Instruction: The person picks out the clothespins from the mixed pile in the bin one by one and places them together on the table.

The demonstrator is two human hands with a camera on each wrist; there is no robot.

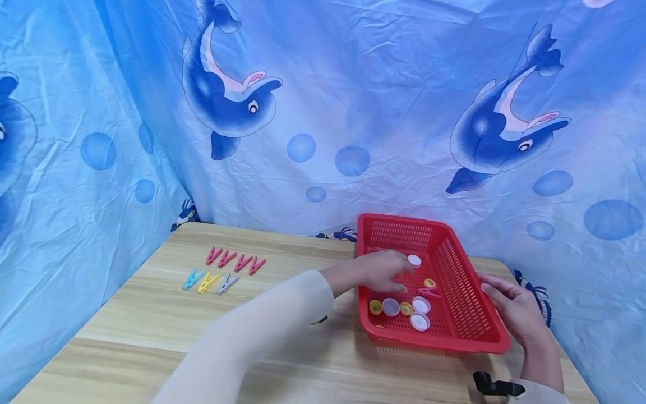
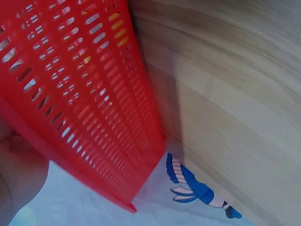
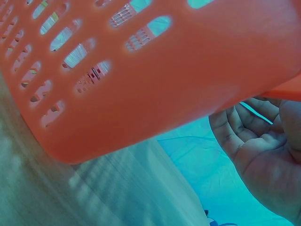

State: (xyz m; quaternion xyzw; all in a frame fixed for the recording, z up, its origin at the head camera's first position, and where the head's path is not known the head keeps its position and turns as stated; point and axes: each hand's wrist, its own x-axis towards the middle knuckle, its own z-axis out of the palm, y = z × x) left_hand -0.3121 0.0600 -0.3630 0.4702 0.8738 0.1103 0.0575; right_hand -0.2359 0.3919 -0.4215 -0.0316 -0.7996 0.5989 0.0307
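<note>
My left hand reaches over the left side of a red plastic basket, thumb and fingers apart above its floor, with a white cap right by the fingertips. On the right side, my right hand grips the rim, thumb on top and fingers underneath. Inside the basket lie more white caps, a frosted cap, yellow caps and a pink clothespin. The left wrist view shows the basket's slotted side wall from outside, with part of my left hand at the rim.
On the wooden table, a row of several red clothespins lies at the back left. In front of them are a teal clothespin, a yellow clothespin and a grey clothespin. A blue dolphin-print curtain hangs behind.
</note>
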